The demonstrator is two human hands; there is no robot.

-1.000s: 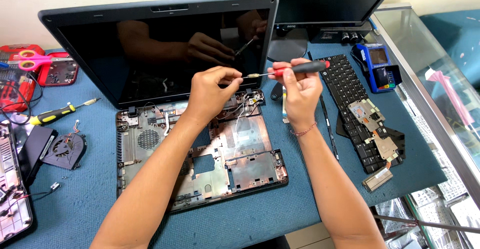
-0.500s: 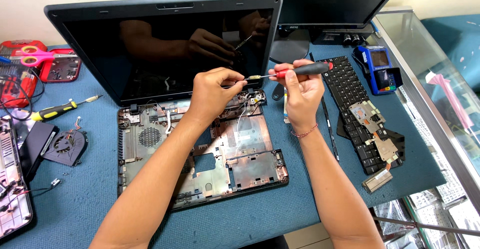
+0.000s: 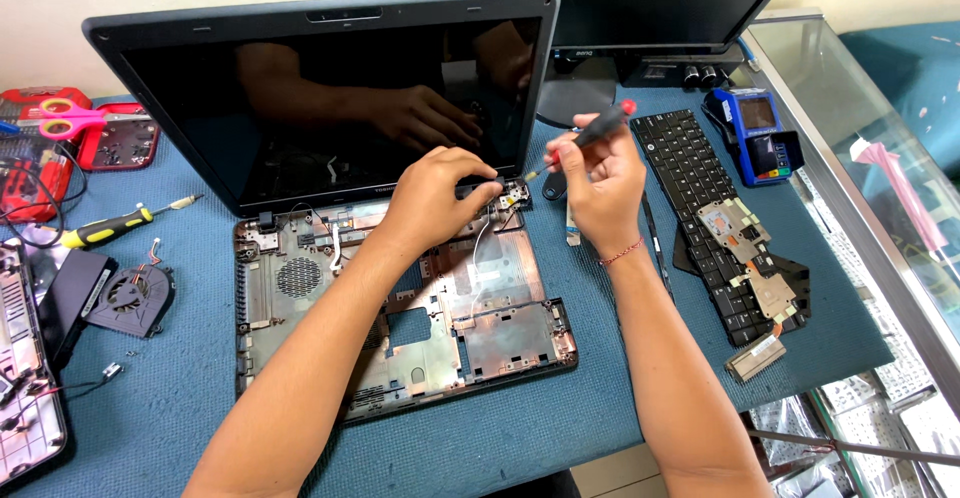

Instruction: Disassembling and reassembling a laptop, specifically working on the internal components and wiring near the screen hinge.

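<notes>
Step in hand: work at the right hinge of the stripped laptop base (image 3: 400,308), mid-desk; right hand (image 3: 600,183) grips a red-handled screwdriver (image 3: 590,136), tip at the hinge; left hand (image 3: 440,193) pinches narrowly there; next move likely needs steady tip seating.

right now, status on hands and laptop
Left hand at laptop hinge. Right hand holds screwdriver, tip near hinge. Nothing blocking.
</notes>
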